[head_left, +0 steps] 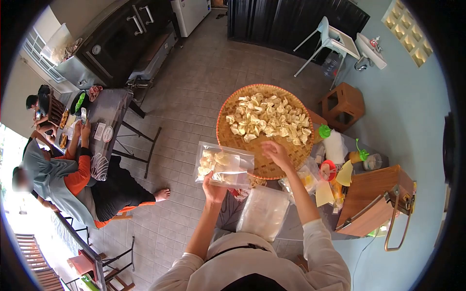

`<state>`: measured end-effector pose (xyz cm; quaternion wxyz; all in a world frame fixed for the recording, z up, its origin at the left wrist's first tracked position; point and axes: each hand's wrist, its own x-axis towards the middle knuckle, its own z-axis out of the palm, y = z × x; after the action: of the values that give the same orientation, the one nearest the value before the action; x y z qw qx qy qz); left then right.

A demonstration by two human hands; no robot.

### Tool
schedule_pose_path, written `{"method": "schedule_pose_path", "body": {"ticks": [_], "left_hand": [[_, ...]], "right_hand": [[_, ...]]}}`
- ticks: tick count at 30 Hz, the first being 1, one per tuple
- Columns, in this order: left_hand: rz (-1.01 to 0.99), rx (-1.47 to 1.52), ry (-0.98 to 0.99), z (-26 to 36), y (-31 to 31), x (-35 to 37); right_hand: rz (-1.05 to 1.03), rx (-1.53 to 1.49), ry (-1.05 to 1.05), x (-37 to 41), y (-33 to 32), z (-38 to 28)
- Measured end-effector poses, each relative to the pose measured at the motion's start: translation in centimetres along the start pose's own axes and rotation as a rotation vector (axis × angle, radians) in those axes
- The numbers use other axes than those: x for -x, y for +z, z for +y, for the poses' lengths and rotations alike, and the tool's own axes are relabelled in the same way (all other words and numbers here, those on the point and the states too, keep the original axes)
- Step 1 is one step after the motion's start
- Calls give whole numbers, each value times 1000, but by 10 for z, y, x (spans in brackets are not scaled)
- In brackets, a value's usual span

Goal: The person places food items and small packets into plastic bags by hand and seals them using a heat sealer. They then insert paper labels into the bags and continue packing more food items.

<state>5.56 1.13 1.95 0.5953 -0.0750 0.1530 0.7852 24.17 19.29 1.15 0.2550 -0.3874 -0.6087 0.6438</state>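
Note:
My left hand grips a clear plastic bag by its lower edge. Several pale, curled crackers lie inside the bag. Over the near part of a round woven bamboo tray is my right hand, its fingers apart and nothing visible in them. Pale, folded crackers are heaped across the far side of the tray, beyond my right hand. A stack of clear plastic bags lies on the table close to my body, between my forearms.
To my right are a green-topped bottle, a red-rimmed container and a wooden box. A brown stool stands beyond them by the wall. At the left, a person sits at another table holding a phone.

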Motion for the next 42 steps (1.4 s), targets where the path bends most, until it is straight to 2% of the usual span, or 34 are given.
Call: {"method": "schedule_pose_path", "body": {"ticks": [2,3,5,6,7,9,10,13,14,16,17,19,20,22,25,26,27,29,30,32,33,35,36,38,39,41,42], "left_hand": [[20,-13,10,4,-9,-2],[41,-19,15,5,-12,-2],[43,-51,32,6,-11,0],[46,-79,37,6,-10,1],[47,-81,49,7,-8,2],[68,-114,46,6,-7,4],[81,-134,36,7,-8,4],[137,-224,91,3,-3,5],[137,-220,88,4,-6,4],[65,-147,37,6,-11,-1],[64,-141,31,6,-12,-2],[91,-124,17,6,-6,-4],[99,-128,3,4,-6,-4],[80,-121,-22,-4,-3,-5],[39,-136,-95,-21,1,0],[17,-154,-142,-28,2,3],[13,-156,-149,-35,3,6],[18,-201,-158,-45,4,11],[9,-206,-145,-47,4,11],[-13,-224,-172,-47,3,14],[-30,-241,-194,-46,4,16],[-52,-251,-223,-48,0,19],[-72,-261,-253,-49,-1,21],[-61,-257,-239,-55,-4,26],[-45,-254,-225,-57,-7,30],[-57,-255,-270,-60,-12,35],[-76,-253,-298,-60,-14,36]], "right_hand": [[155,341,58,-35,2,31],[146,337,54,-52,5,52],[251,742,-327,-80,11,81],[154,863,-294,-87,14,80],[146,858,-301,-92,20,81],[265,883,-154,-96,31,82],[357,846,-212,-94,35,82],[442,943,-295,-66,33,61],[443,947,-294,-57,31,61],[550,587,-525,-35,20,64],[552,595,-523,-17,20,63],[567,-89,-178,37,32,16],[579,-85,-180,60,38,-2],[377,-187,-113,93,50,-25],[337,-19,-24,108,65,-30],[400,258,-158,106,65,-19],[408,259,-159,105,67,-24],[581,483,-340,105,73,-36],[586,484,-340,107,72,-33],[579,143,-314,109,71,-22],[581,142,-317,111,72,-22],[431,27,-221,117,73,-22],[436,27,-219,120,71,-23],[180,114,-282,128,64,-27],[190,111,-272,133,61,-28],[44,431,-189,142,52,-31],[58,428,-179,146,52,-30]]}}
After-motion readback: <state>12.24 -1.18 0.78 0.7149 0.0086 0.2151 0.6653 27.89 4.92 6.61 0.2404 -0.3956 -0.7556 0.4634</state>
